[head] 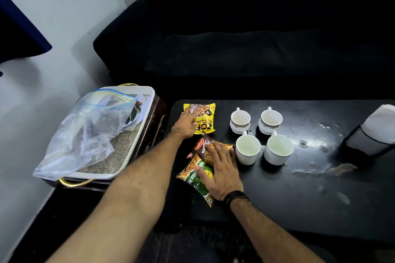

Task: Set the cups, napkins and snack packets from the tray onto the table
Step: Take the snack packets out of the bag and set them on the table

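On the black table lies a yellow snack packet, and my left hand rests flat on its left part. Nearer to me, a dark red packet and a green-and-yellow packet overlap each other, with my right hand pressed flat over them. Several white cups stand to the right: two patterned ones behind, two plain ones in front. A black mesh holder with white napkins stands at the far right.
A white tray with gold handles sits on a dark stool to the left, with a clear zip bag lying in it. A black sofa runs behind the table. The wall at left is white.
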Tool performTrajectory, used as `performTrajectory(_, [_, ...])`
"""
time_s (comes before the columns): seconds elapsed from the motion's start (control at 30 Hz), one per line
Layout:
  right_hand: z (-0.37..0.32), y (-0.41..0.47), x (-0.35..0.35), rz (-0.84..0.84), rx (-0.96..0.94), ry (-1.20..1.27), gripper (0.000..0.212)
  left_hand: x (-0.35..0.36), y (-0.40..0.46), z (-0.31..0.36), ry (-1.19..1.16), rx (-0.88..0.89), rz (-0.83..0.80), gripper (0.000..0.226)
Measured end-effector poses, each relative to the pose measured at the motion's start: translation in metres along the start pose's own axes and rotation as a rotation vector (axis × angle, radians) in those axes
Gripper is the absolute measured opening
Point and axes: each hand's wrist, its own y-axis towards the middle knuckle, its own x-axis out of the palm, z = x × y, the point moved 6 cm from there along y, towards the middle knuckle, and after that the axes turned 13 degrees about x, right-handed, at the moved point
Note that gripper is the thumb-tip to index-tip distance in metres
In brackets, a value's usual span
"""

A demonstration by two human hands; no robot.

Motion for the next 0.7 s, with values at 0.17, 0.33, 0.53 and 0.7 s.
performTrajectory(0.17, [0.0, 0.001, 0.001, -0.004, -0.001, 0.001, 0.078, -0.003, -0.001, 0.006, -0.01, 0.024, 0.043, 0.066])
performTrajectory(0.33, [-0.004, 0.0, -0.005, 0.057, 0.001, -0.036, 0.069, -0.011, -0.071, 0.002, -0.285, -0.133, 0.627, 0.053])
performTrajectory(0.53, [-0.009, 0.0, -0.006, 0.092, 0.078, -0.079, 0.064, 0.025, -0.185, 0.028, 0.124, -0.085, 0.889, 0.034])
performTrajectory(0.7, [-0.029, -0.007, 0.001, 0.075, 0.22, -0.07, 0.065, 0.073, -0.209, 0.038, 0.072, -0.11, 0.663, 0.039])
